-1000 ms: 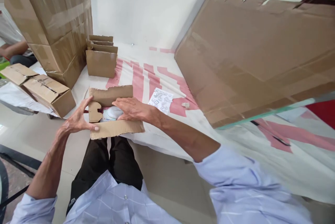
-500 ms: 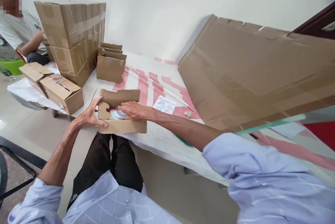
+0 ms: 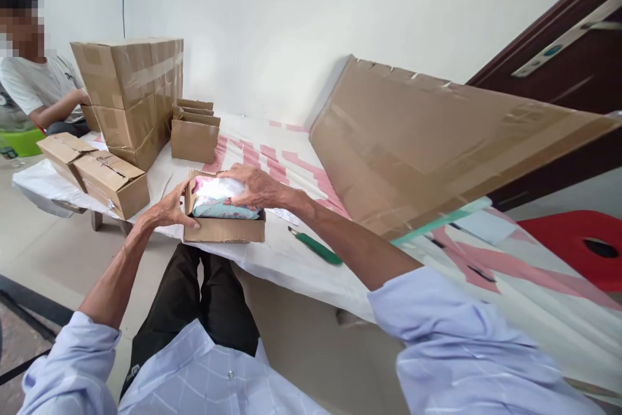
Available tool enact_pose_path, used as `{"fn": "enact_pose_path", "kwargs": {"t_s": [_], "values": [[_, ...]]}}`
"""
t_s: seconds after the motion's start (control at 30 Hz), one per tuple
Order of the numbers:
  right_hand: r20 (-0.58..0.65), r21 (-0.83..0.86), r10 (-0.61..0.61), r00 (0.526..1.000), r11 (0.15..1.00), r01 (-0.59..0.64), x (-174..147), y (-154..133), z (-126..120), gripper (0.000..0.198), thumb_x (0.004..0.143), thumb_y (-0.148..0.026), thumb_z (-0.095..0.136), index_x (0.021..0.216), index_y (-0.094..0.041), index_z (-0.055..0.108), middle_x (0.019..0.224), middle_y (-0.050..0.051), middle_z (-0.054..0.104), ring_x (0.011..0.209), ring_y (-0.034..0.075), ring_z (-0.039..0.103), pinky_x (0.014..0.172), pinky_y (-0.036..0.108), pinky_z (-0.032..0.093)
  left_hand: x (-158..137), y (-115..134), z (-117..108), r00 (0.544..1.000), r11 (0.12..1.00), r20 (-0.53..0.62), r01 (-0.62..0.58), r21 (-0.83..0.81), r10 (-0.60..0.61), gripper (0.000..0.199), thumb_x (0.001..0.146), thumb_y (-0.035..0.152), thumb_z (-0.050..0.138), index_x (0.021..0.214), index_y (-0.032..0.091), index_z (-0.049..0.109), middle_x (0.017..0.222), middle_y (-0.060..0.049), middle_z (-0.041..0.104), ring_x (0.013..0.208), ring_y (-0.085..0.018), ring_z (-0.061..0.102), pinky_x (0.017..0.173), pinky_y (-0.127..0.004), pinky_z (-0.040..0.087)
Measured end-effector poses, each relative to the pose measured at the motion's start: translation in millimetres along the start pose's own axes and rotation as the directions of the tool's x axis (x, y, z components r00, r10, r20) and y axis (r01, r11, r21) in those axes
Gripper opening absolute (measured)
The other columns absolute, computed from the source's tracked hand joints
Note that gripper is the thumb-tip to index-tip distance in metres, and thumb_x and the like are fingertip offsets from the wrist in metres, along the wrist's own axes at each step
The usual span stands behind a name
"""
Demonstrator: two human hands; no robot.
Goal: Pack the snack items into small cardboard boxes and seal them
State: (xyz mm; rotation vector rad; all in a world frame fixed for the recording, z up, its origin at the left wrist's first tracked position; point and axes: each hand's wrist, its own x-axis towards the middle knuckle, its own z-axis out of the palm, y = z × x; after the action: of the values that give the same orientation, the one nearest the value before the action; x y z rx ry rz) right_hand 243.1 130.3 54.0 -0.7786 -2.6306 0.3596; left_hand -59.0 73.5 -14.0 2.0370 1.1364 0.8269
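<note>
Through the head view, I see the left hand clamped around the left end of an open cardboard box, thumb on its front wall, while the right hand has its thumb and fingers clamped on a white, pink and light-blue package that sits in the box and bulges above the front wall. The box rests at the near edge of the cloth-covered table, and I make out a green-handled knife lying to its right and a stack of taped cartons beyond it on the left.

I see bright, soft light on the white wall; lens distortion stretches the right sleeve.
</note>
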Motion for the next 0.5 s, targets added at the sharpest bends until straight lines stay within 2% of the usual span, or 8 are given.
{"fn": "enact_pose_path", "kwargs": {"t_s": [0.13,0.2,0.27,0.33,0.4,0.5], "values": [[-0.125,0.170,0.079,0.989,0.984,-0.057,-1,-7,-39,0.061,0.078,-0.039,0.088,0.135,-0.021,0.077,0.135,0.012,0.074,0.122,0.032,0.069,0.104,0.047,0.056,9,15,-11,0.995,1.000,-0.101,-0.010,0.012,0.011,0.143,0.060,0.064,0.099,0.175,0.023,0.024,0.180,-0.025,0.027,0.164,-0.054,0.028,0.129,-0.074,0.031],[-0.165,0.263,0.127,0.978,0.961,-0.080,1,-15,-55,0.063,0.075,-0.038,0.089,0.135,-0.022,0.078,0.136,0.011,0.073,0.120,0.031,0.069,0.100,0.046,0.058,16,32,-19,0.987,0.995,-0.129,-0.096,0.013,0.097,0.140,0.064,0.065,0.098,0.176,0.026,0.023,0.181,-0.023,0.025,0.165,-0.053,0.026,0.129,-0.073,0.031],[-0.191,0.330,0.145,0.971,0.941,-0.075,6,-24,-68,0.063,0.073,-0.036,0.089,0.134,-0.022,0.079,0.134,0.010,0.074,0.115,0.030,0.070,0.096,0.045,0.060,25,54,-25,0.968,0.976,-0.138,-0.215,-0.038,0.208,0.133,0.067,0.065,0.097,0.174,0.029,0.027,0.179,-0.019,0.033,0.162,-0.051,0.033,0.127,-0.070,0.038],[-0.220,0.381,0.133,0.966,0.924,-0.040,13,-32,-78,0.063,0.071,-0.035,0.091,0.131,-0.021,0.080,0.127,0.009,0.074,0.112,0.029,0.070,0.096,0.046,0.062,34,74,-26,0.945,0.950,-0.200,-0.286,-0.127,0.258,0.128,0.068,0.066,0.096,0.172,0.030,0.031,0.175,-0.017,0.039,0.159,-0.050,0.040,0.124,-0.066,0.044],[-0.260,0.430,0.126,0.957,0.903,-0.003,19,-37,-83,0.065,0.070,-0.039,0.094,0.130,-0.020,0.080,0.119,0.008,0.075,0.112,0.028,0.069,0.099,0.049,0.062,41,89,-23,0.922,0.924,-0.321,-0.299,-0.239,0.216,0.119,0.070,0.068,0.094,0.168,0.029,0.039,0.167,-0.014,0.052,0.154,-0.048,0.048,0.123,-0.063,0.047],[-0.349,0.497,0.157,0.924,0.867,0.041,21,-35,-82,0.075,0.070,-0.056,0.097,0.133,-0.019,0.078,0.119,0.009,0.073,0.118,0.031,0.067,0.105,0.053,0.061,45,101,-15,0.883,0.862,-0.465,-0.282,-0.421,0.062,0.098,0.072,0.064,0.093,0.154,0.025,0.055,0.144,-0.012,0.070,0.140,-0.045,0.062,0.117,-0.058,0.053]]}}
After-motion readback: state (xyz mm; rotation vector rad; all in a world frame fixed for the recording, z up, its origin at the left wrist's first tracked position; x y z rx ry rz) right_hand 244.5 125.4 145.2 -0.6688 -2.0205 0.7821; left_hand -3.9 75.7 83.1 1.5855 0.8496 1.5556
